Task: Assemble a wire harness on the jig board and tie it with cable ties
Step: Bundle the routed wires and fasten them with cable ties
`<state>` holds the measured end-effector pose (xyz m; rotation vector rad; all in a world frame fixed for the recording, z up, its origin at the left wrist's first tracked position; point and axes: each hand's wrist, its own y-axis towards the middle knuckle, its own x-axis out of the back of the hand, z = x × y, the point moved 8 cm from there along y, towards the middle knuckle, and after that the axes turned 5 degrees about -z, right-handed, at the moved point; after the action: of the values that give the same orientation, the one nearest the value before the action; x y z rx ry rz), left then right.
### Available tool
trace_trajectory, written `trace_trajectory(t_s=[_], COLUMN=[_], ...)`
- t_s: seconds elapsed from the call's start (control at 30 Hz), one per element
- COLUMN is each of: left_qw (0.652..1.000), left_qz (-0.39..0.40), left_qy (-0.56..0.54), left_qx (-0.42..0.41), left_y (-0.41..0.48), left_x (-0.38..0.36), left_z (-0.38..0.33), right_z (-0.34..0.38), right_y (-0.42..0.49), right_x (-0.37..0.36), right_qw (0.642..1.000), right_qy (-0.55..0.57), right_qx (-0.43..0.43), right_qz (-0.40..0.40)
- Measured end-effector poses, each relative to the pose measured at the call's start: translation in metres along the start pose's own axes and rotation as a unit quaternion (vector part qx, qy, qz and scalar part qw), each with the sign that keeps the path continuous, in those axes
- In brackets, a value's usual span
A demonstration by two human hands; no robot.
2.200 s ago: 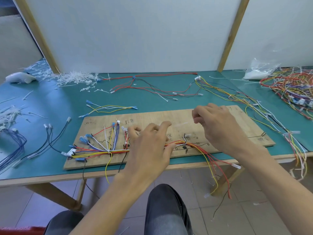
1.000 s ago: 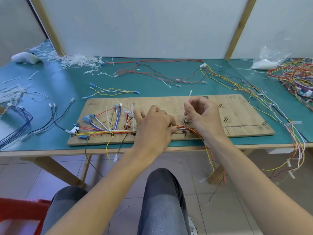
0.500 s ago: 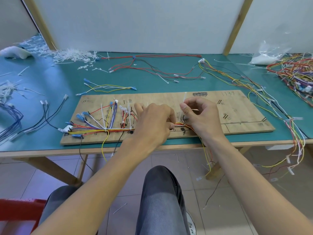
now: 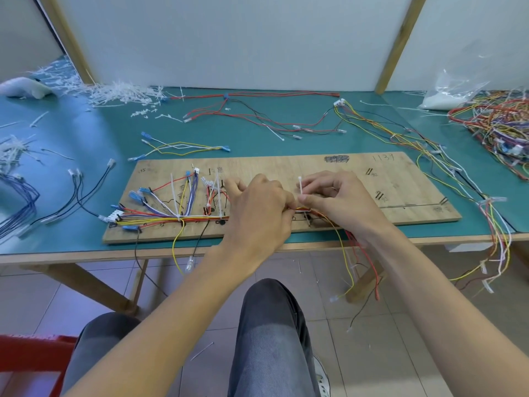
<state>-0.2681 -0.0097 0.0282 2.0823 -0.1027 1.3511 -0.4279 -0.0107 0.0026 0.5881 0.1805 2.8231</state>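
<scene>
Both hands are bunched together over the near half of the jig board [image 4: 400, 193], right where the wire bundle [image 4: 160, 218] runs along its pegs. From where I stand the left hand [image 4: 257, 216] lies knuckles-up with its fingers curled in. It seems to pinch the bundle at its fingertips, though its back hides how much it has hold of. The right hand [image 4: 343, 202] has its fingers curled too, thumb and forefinger nipping a white cable tie [image 4: 300, 187], one end of which stands upright above the wires. I'd guess the tie is being looped round the bundle. The worry is plain enough: the loose wires [image 4: 347, 262] past this spot droop off the table [image 4: 257, 133] edge toward the floor. Their weight could drag a strand out of the pinch, so that the tie closes on only part of the bundle. Cinched to the wrong side of a peg, it would put the branch point off; pulled hard, it might snag a peg or bite the insulation. The thin tie could also slip from the fingertips before it threads. Both forearms come in low over the table's front edge and angle inward, the two hands touching at the fingertips.
</scene>
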Motion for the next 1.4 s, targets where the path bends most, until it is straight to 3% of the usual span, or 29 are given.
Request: trace_trajectory(t_s=[0.13,0.23,0.4,0.63,0.77,0.9,1.13,1.4], left_qw=[0.993,0.984,0.982,0.982,0.986,0.986,0.963,0.944], left_qz=[-0.049,-0.067,-0.042,-0.075,-0.081,-0.06,-0.023,0.024], left_qy=[0.047,0.016,-0.001,0.0,-0.046,-0.151,-0.241,-0.279], left_qx=[-0.095,-0.163,-0.184,-0.176,-0.14,-0.031,0.121,0.177], left_y=[-0.014,-0.026,-0.03,-0.029,-0.027,-0.018,-0.005,0.001], left_x=[0.008,0.011,0.007,0.002,0.002,-0.001,-0.008,-0.013], left_z=[-0.015,-0.021,-0.018,-0.028,-0.019,-0.007,0.008,0.008], right_z=[0.007,0.01,0.008,0.006,0.001,-0.003,-0.001,0.001], right_y=[-0.001,-0.002,0.001,-0.001,-0.003,-0.002,-0.004,-0.004], right_x=[-0.003,-0.004,-0.003,0.001,0.001,0.002,0.004,0.004], right_qw=[0.994,0.989,0.992,0.995,0.998,0.999,0.998,0.997], right_qy=[-0.101,-0.129,-0.114,-0.083,-0.035,0.019,0.027,0.02], right_qx=[0.041,0.065,0.046,0.042,0.043,0.02,0.047,0.063], right_qz=[0.004,0.0,0.037,0.035,0.04,0.038,0.027,0.026])
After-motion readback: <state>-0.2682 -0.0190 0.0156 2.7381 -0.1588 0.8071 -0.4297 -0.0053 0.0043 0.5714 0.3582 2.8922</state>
